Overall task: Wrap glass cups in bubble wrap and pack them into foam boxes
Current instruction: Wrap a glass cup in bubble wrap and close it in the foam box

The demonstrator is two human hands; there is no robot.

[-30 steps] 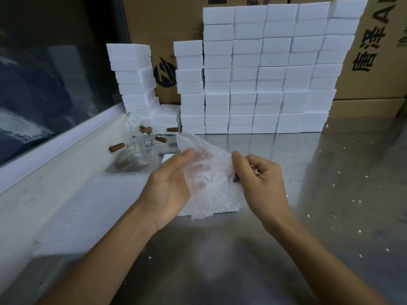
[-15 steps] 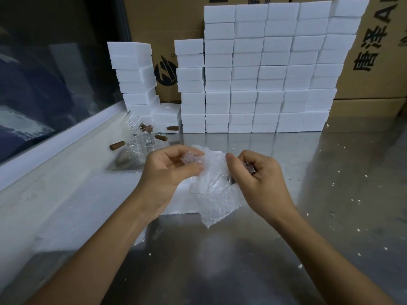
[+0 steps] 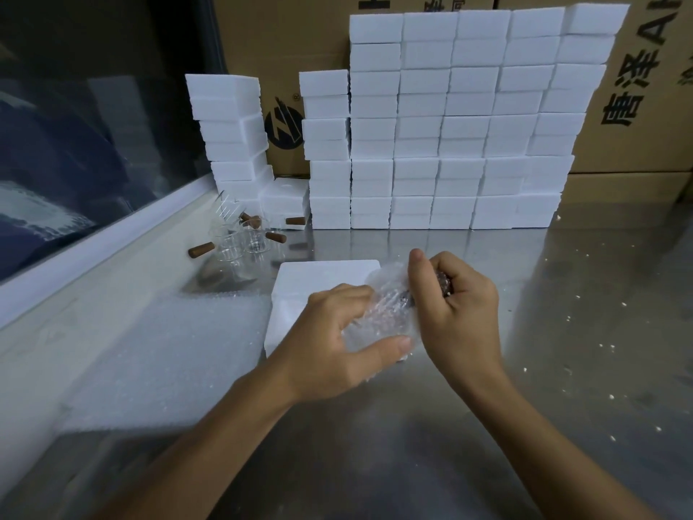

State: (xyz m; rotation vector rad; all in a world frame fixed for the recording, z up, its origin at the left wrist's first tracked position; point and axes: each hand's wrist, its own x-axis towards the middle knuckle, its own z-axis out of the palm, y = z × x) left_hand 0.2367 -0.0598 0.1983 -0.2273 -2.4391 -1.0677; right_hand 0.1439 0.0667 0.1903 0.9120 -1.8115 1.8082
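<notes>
A glass cup wrapped in bubble wrap [image 3: 382, 317] is held just above the steel table between both hands. My left hand [image 3: 333, 343] grips the bundle from the left, thumb under it and fingers over the top. My right hand [image 3: 453, 305] curls round the cup's brown wooden handle [image 3: 444, 287] and the wrap's right end. Under the bundle lies a white foam box [image 3: 318, 279]. Several bare glass cups with wooden handles [image 3: 243, 242] stand at the back left. A stack of bubble wrap sheets [image 3: 168, 350] lies flat at the left.
A wall of stacked white foam boxes [image 3: 450, 125] fills the back, with a lower leaning stack [image 3: 228, 125] to its left. Cardboard cartons [image 3: 645, 88] stand behind them. A white window ledge [image 3: 93, 234] runs along the left. Foam crumbs [image 3: 585, 332] dot the table's right side.
The loose sheet has been rolled tight round the cup. Both hands moved right and a little nearer with the bundle, uncovering the foam box beneath.
</notes>
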